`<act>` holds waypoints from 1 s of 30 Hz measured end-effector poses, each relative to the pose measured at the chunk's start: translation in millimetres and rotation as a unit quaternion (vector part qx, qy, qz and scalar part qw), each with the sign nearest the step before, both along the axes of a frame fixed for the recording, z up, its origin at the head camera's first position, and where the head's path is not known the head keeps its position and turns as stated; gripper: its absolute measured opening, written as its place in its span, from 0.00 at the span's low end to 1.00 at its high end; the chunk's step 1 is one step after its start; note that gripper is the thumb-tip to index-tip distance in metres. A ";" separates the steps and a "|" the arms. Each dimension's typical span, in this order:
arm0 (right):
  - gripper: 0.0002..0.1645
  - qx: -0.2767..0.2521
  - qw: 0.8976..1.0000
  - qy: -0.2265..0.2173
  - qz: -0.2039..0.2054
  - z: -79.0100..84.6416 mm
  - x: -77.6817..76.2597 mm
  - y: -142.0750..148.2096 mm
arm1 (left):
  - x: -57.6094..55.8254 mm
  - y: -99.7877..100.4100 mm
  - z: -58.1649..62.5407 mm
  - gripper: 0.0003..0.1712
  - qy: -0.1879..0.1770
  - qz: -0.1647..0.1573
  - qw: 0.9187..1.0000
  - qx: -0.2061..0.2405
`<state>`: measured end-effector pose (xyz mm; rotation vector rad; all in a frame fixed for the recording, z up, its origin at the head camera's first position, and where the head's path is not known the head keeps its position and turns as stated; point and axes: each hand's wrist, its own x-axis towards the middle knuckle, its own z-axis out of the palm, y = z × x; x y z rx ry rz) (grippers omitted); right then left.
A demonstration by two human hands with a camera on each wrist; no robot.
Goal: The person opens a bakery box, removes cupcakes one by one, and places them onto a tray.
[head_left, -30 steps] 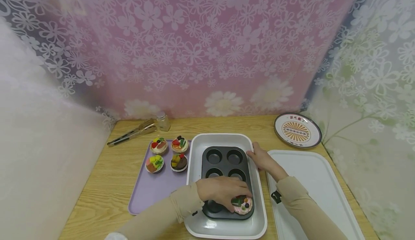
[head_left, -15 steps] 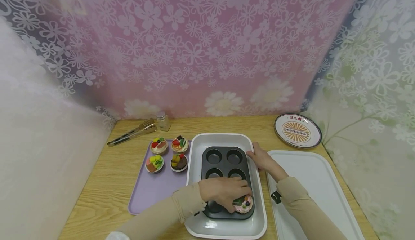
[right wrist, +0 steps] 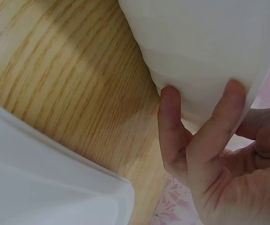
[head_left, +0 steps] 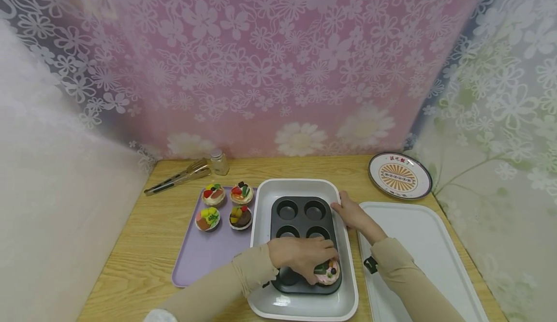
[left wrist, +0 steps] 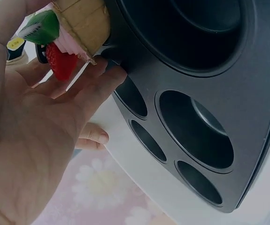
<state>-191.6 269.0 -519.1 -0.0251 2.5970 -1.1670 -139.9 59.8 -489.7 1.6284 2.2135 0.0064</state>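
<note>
With thumb and fingers, my left hand (head_left: 300, 255) holds a toy cupcake (head_left: 329, 273) topped with pink cream, kiwi and berries. It sits over the near right cup of a dark muffin tin (head_left: 301, 218). In the left wrist view, the cupcake (left wrist: 85, 23) tilts beside a strawberry piece, and the fingertips reach down at the tin. The tin lies inside a deep white tray (head_left: 256, 230). My right hand (head_left: 350, 212) grips that tray's far right rim; the right wrist view shows fingers (right wrist: 224, 112) pressed against its outer wall. My left hand hides part of the tin's middle and near cups.
On a purple tray (head_left: 200, 259) at left stand several cupcakes (head_left: 208, 219). Behind it lie tongs (head_left: 177, 178) and a small glass jar (head_left: 219, 163). A flat white tray (head_left: 417, 244) is at right, with a patterned plate (head_left: 399, 176) behind it.
My left hand and the cupcake have shifted very slightly to the right over the same cup. The right hand stays on the tray rim.
</note>
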 end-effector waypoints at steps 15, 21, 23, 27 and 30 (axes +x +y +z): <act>0.26 0.005 1.000 -0.002 0.003 -2.1 -1.2 1.5 | -14.4 -9.8 8.1 0.41 -0.094 0.053 0.990 0.090; 0.26 0.000 1.000 -0.008 0.001 -0.5 -1.4 0.6 | -19.1 -23.7 18.9 0.42 -0.071 0.059 0.986 0.138; 0.25 -0.003 1.000 -0.011 0.000 0.0 -1.3 0.5 | -20.0 -28.9 23.6 0.43 -0.065 0.068 0.984 0.150; 0.25 -0.004 1.000 -0.011 0.000 0.0 -0.8 0.6 | -22.2 -39.8 30.9 0.44 -0.064 0.090 0.980 0.169; 0.25 -0.004 1.000 -0.012 0.001 -0.8 -0.7 0.2 | -23.8 -49.0 34.7 0.44 -0.068 0.105 0.975 0.181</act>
